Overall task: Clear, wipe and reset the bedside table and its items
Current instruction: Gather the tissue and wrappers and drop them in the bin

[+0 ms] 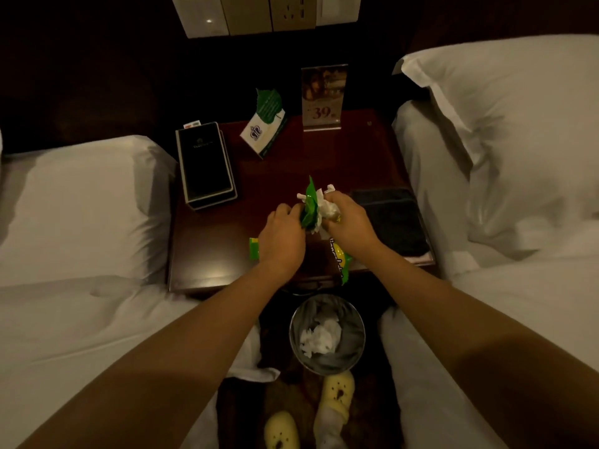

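The dark red bedside table (pixel 210 247) stands between two beds. Over its middle, my left hand (pixel 282 236) pinches a green wrapper (pixel 309 207), and my right hand (pixel 348 222) is closed on a wad of crumpled white tissue (pixel 327 202); the two pieces of litter touch each other. A small green packet (pixel 254 248) lies left of my left wrist. Under my right wrist a yellow-green snack bag (pixel 342 260) hangs over the front edge. A folded dark cloth (pixel 392 220) rests at the table's right side.
A black box (pixel 205 165) sits at the table's left, a green-and-white leaf card (pixel 264 126) and a clear sign holder (pixel 322 97) at the back. A metal bin (pixel 327 338) holding tissue stands on the floor below. White beds flank both sides.
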Motion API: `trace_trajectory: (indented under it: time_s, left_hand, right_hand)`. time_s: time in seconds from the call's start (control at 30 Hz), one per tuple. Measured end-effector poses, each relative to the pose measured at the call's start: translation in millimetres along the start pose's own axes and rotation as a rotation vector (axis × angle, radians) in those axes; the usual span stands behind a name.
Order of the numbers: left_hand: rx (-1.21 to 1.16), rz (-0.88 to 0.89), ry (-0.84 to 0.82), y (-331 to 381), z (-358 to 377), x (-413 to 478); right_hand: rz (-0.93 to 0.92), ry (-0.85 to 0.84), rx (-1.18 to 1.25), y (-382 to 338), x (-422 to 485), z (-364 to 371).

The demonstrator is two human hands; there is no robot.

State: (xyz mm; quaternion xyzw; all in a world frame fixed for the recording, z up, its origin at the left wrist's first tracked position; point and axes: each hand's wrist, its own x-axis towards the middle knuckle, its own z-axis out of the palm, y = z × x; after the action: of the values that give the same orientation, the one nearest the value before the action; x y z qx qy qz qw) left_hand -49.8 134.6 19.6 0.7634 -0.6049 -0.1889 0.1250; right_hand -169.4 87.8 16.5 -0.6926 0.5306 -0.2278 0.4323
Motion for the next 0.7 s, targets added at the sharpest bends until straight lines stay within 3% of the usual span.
trace_trajectory:
  time_s: [0.37, 0.7]
  left_hand:
    - [0.004, 0.064, -0.152, -10.9, 32.6, -90.7]
    - [-0.12, 0.067, -0.424, -38.5, 134.2, -133.1]
  right_hand:
    - [0.084, 0.003, 0.066, 28.1, -102.9, 20.2]
    - [0.376, -0.092, 0.112, 117.2, -155.6, 62.4]
